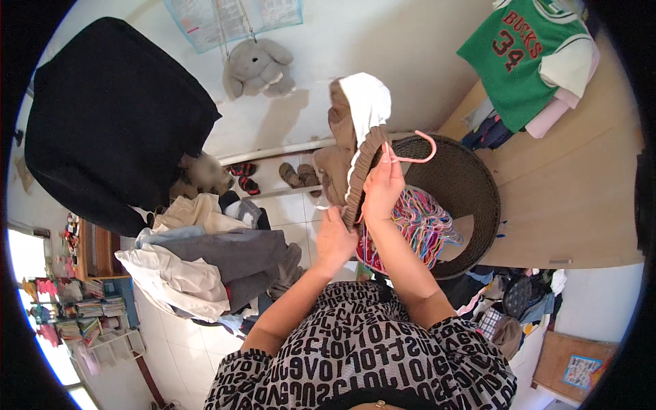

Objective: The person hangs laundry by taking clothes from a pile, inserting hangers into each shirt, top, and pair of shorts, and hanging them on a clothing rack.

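A brown garment (335,171) with a gathered elastic waistband and a white part at its top hangs between my hands. My left hand (336,239) is closed on the lower end of the waistband. Higher up, my right hand (383,186) pinches the waistband's other end together with a pink clothes hanger (432,147), whose hook sticks out to the right. The rest of the hanger is hidden by the cloth and my hand. Just beyond my right forearm, a heap of colourful hangers (424,222) lies in a round dark woven basket (488,198).
Piled clothes (239,263) are at left, beside a large black garment (116,116). Shoes (297,175) stand on the floor by the far wall, below a hanging grey plush toy (258,66). A green jersey (509,61) hangs at upper right; more clothes (519,301) lie at lower right.
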`<state>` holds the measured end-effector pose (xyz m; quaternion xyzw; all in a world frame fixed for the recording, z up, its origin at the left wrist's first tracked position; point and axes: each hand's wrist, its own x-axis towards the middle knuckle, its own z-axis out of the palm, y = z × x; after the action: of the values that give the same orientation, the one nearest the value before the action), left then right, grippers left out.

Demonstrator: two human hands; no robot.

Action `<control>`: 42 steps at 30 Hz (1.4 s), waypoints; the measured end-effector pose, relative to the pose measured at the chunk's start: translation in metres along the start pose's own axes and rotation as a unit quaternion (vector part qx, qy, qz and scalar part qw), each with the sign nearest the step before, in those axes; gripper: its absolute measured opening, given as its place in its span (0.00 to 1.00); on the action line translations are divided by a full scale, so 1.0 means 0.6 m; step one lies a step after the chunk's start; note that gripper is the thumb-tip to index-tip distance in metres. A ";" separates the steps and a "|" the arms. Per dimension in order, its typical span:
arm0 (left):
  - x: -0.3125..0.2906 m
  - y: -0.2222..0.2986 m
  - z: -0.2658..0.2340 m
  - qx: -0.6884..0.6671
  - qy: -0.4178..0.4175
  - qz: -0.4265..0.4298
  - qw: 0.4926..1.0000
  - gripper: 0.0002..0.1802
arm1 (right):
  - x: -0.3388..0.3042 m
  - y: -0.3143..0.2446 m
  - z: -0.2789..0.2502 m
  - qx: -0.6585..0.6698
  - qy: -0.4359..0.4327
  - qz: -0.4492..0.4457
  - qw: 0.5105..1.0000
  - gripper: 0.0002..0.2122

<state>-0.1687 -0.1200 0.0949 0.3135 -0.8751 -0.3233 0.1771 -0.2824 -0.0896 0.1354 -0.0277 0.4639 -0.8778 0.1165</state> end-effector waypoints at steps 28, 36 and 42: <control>0.201 0.094 -0.163 -0.173 0.031 0.291 0.940 0.05 | -0.031 -0.407 -0.152 -0.584 -0.211 -0.265 0.738 0.28; 0.266 0.196 -0.091 -0.321 -0.114 0.220 0.914 0.29 | 0.039 -0.520 -0.140 -0.553 0.045 -0.415 0.721 0.09; 0.294 0.256 0.000 -0.203 -0.201 0.198 0.938 0.21 | 0.188 -0.718 -0.127 -0.595 0.245 -0.508 0.573 0.11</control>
<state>-0.3662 -0.1456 0.2177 0.0194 -0.8526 -0.5086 0.1180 -0.4812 0.1800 0.4390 -0.1061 0.8027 -0.2922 -0.5089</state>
